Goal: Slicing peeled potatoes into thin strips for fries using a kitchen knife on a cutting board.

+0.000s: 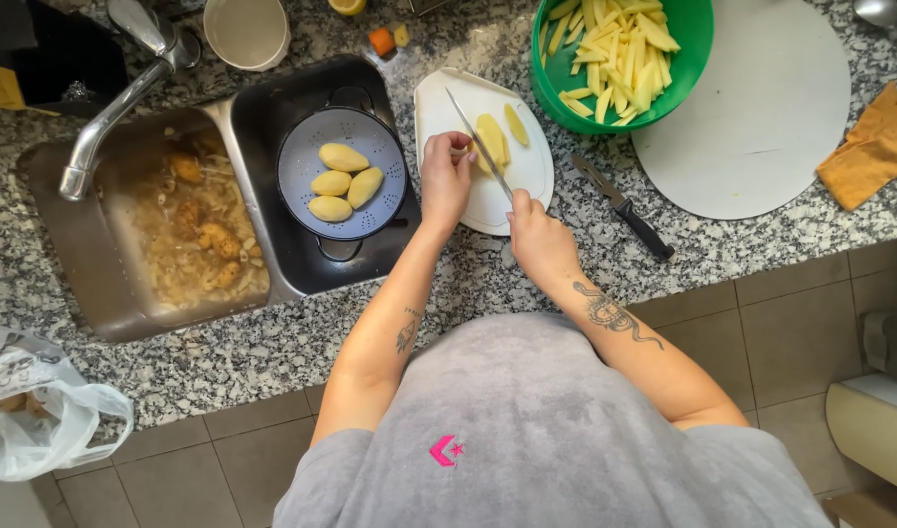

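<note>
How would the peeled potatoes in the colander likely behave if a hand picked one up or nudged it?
The peeled potatoes look smooth and glossy, so probably slippery to grip. Their rounded oval shape suggests one would roll or rock if nudged, though the colander would likely contain it. They look solid, so probably stiff and fairly heavy for their size.

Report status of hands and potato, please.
Left hand steadies peeled yellow potato on white cutting board. Right hand holds long steel knife. Nothing obstructing.
</note>
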